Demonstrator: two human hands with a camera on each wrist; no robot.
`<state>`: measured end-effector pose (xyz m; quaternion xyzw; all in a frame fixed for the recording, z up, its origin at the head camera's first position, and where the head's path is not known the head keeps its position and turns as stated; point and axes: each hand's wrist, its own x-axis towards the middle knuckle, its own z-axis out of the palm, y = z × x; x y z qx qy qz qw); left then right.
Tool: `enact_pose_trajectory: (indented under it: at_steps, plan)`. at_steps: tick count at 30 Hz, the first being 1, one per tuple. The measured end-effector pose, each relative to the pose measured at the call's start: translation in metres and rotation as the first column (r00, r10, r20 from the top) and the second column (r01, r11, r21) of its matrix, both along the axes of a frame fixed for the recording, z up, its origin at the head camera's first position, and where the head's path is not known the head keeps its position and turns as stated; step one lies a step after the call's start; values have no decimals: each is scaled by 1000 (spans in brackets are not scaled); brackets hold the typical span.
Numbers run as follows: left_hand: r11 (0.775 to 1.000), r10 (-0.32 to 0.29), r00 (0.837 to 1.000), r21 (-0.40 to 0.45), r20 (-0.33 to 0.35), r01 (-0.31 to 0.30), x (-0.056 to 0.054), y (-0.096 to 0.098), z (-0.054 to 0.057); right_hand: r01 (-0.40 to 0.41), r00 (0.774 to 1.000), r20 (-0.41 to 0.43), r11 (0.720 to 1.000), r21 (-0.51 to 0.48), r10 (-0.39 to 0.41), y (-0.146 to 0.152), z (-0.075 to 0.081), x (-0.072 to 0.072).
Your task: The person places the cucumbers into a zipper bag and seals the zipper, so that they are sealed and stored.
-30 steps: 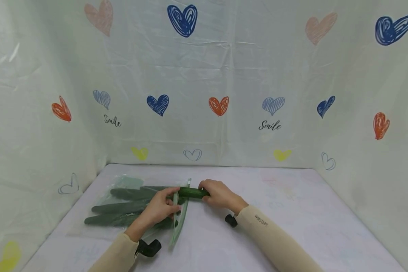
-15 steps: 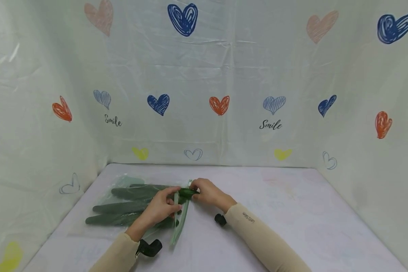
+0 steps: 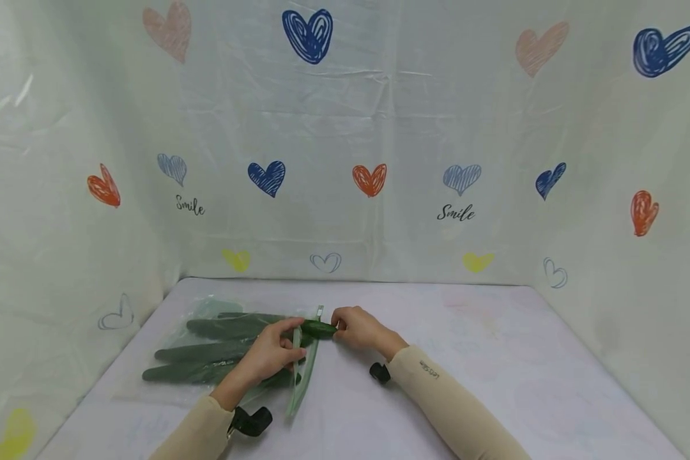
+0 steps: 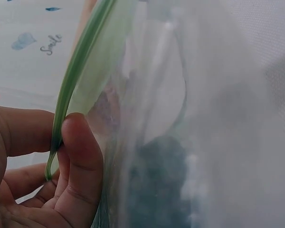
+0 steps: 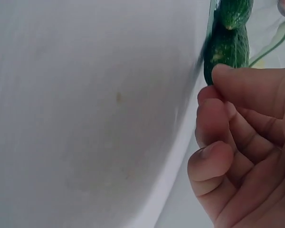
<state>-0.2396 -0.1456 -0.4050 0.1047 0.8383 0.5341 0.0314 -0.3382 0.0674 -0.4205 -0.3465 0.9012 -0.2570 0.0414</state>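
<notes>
A clear zip bag (image 3: 290, 409) with a green edge lies on the left half of the table, several dark green cucumbers (image 3: 201, 352) inside it. My left hand (image 3: 267, 354) pinches the bag's edge at its mouth; in the left wrist view, thumb and fingers grip the green zip strip (image 4: 76, 71). One cucumber (image 3: 318, 329) pokes out of the mouth, pointing right. At its tip, my right hand (image 3: 361, 329) pinches with thumb and index finger. The right wrist view shows this cucumber (image 5: 225, 50) close up, with another cucumber (image 5: 236, 13) end beside it.
A white table (image 3: 466, 370) stretches out to the right of the hands. White sheeting (image 3: 414, 128) printed with hearts and "Smile" hangs behind and along the sides. Black wrist cameras (image 3: 253, 421) are strapped to both wrists.
My right hand has moved left, sliding the cucumber deeper into the bag, then shifted slightly back right. Less of the cucumber sticks out. My left hand has stayed at the bag's mouth.
</notes>
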Motion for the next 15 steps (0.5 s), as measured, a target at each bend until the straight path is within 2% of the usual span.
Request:
enact_pose_trajectory:
  at_steps: [10,15]
  plan:
    - [999,-30,1000,26,-2,30,-1,-5,-3,-24,999,-35,998,-50,23,-9,-1,1]
    - [999,-34,999,28,8,34,-3,-7,-3,27,1000,17,991,-131,-25,-19,-2,1]
